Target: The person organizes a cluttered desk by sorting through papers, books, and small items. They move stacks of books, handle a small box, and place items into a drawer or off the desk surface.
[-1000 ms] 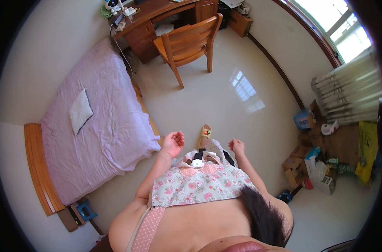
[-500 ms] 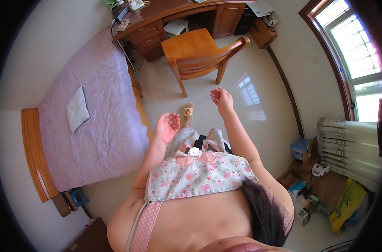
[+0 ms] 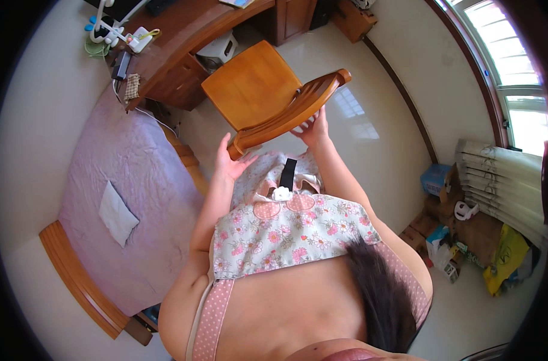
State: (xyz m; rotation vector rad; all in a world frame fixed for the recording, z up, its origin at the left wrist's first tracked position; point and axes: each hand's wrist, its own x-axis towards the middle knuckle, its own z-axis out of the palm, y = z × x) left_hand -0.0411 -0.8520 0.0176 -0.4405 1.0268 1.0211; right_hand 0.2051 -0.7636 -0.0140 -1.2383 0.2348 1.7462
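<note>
Pale floor (image 3: pixel 385 180), chair (image 3: pixel 253 84) beyond both hands (image 3: pixel 228 167)

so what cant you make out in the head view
Head view:
- Left grip and right grip: contact with the chair back too fine to tell.
- Feet: hidden by floral clothing and chair.
- Desk: cut off by the upper edge.
- White object: partly hidden by the desk.

Bed (image 3: pixel 138 168) on left, lilac sheet, 1 white pillow (image 3: pixel 118 215) on it. Brown wooden desk (image 3: pixel 180 30) at top. Pale walls (image 3: pixel 45 132), glossy floor (image 3: pixel 385 162) reflecting daylight from barred window (image 3: pixel 514 60), upper right. Light curtain (image 3: pixel 493 177) below window, blue box (image 3: pixel 436 179) beside it.
</note>
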